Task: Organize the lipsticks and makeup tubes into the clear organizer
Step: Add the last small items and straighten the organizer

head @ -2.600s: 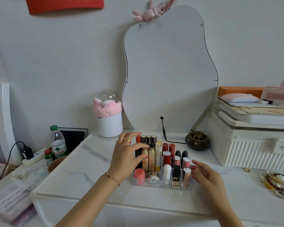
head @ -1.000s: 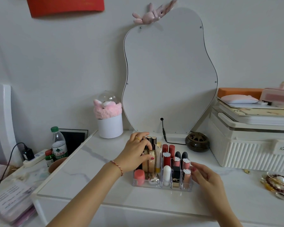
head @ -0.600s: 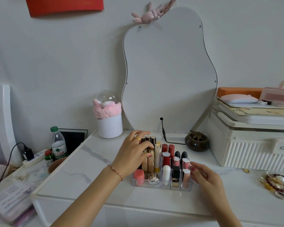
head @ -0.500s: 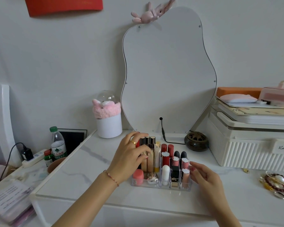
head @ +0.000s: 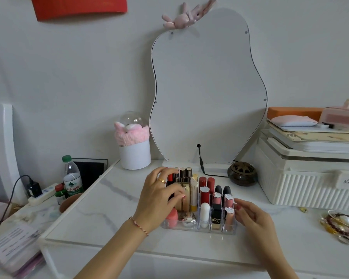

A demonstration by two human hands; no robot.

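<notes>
The clear organizer [head: 197,231] stands on the white marble-look tabletop, filled with upright lipsticks and tubes. My left hand [head: 159,198] curls around the tall makeup tubes [head: 182,174] in its back left part, thumb pressed on a gold tube's front. Red lipsticks [head: 207,182], pink-capped tubes [head: 229,200], a white lip balm [head: 205,214] and a black lipstick [head: 216,215] fill the right cells. A pink jar [head: 171,217] sits front left. My right hand [head: 254,220] rests beside the organizer's right wall, fingers spread, fingertips touching it.
Behind the organizer stand a wavy mirror [head: 208,87] with a black cable [head: 201,168], a white cup with a pink headband [head: 134,152] and a dark round burner [head: 242,174]. A white ribbed box [head: 306,184] is at the right, bracelets [head: 340,222] near it, and a water bottle [head: 72,178] is off the left edge.
My left hand has shifted slightly leftward along the tall tubes while staying wrapped around them. My right hand has stayed at the organizer's right side.
</notes>
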